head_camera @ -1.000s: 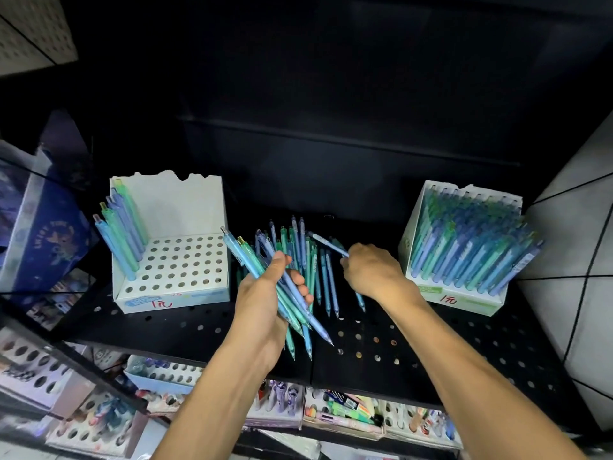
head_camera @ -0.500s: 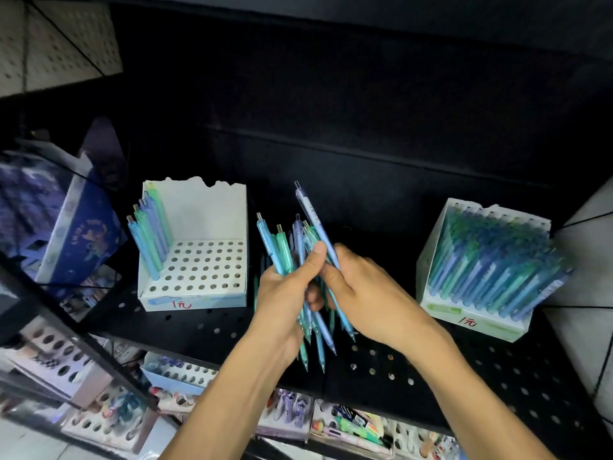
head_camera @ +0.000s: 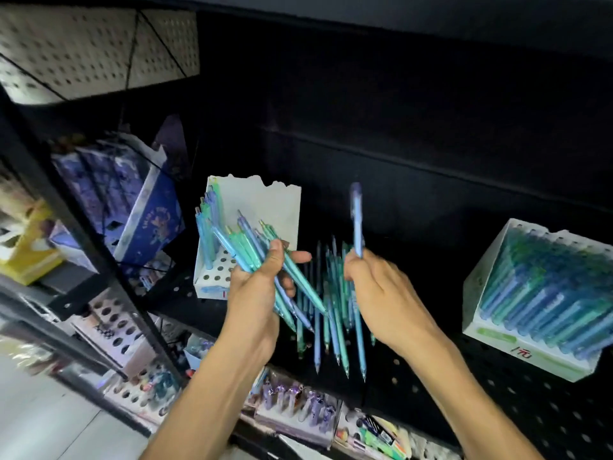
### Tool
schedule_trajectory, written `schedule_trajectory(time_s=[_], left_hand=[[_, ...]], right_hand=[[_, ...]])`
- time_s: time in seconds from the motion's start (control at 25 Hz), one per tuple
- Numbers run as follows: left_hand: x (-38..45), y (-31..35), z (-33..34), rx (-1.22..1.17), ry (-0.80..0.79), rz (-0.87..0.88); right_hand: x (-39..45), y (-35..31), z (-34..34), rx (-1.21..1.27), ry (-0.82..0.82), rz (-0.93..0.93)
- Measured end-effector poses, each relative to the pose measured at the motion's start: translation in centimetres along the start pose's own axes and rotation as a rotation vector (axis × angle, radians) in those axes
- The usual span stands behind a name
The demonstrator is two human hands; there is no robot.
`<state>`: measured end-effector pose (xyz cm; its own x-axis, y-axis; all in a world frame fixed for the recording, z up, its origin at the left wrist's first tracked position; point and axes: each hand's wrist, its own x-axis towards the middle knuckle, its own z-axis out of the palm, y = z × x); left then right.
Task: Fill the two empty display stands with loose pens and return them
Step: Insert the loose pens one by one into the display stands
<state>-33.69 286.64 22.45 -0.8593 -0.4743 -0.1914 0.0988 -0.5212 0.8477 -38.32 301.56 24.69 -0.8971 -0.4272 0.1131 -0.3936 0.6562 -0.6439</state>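
Observation:
My left hand [head_camera: 257,293] grips a bundle of blue and green pens [head_camera: 252,247] above the black perforated shelf [head_camera: 497,386]. Just to its right, my right hand [head_camera: 378,287] pinches a single blue pen [head_camera: 357,220] upright. Several loose pens [head_camera: 331,313] lie on the shelf between and below the hands. Behind my left hand stands a white display stand [head_camera: 265,207] with many open holes and a few pens along its left side. A second white stand [head_camera: 544,293], packed with pens, sits at the right.
A blue box [head_camera: 146,207] leans on the shelf section to the left, behind a black frame post [head_camera: 99,257]. The lower shelf holds stands of other stationery [head_camera: 298,406]. A perforated panel [head_camera: 83,44] is at the upper left.
My hands have drawn apart: the right hand has lifted one blue pen upright, and the left hand's bundle now tilts toward the white stand. The view has shifted so the stands sit further right.

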Motion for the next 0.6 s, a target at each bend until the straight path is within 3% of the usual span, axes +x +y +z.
schedule_trajectory(time_s=[0.2,0.32,0.44,0.6], left_hand=[[0.5,3.5,-5.6,0.085,0.095,0.173],[0.5,4.7,-8.0,0.166,0.148,0.239],[0.4,5.1,-10.0,0.187,0.217,0.258],[0.4,5.4,-11.9,0.179,0.240,0.257]], right_hand=[[1.7,-2.3,2.7,0.292,-0.126,-0.066],[3.5,-4.6,5.5,0.458,-0.115,-0.086],[5.8,-7.2,8.9,0.380,-0.016,-0.145],[7.5,-8.8,12.7,0.159,-0.051,-0.190]])
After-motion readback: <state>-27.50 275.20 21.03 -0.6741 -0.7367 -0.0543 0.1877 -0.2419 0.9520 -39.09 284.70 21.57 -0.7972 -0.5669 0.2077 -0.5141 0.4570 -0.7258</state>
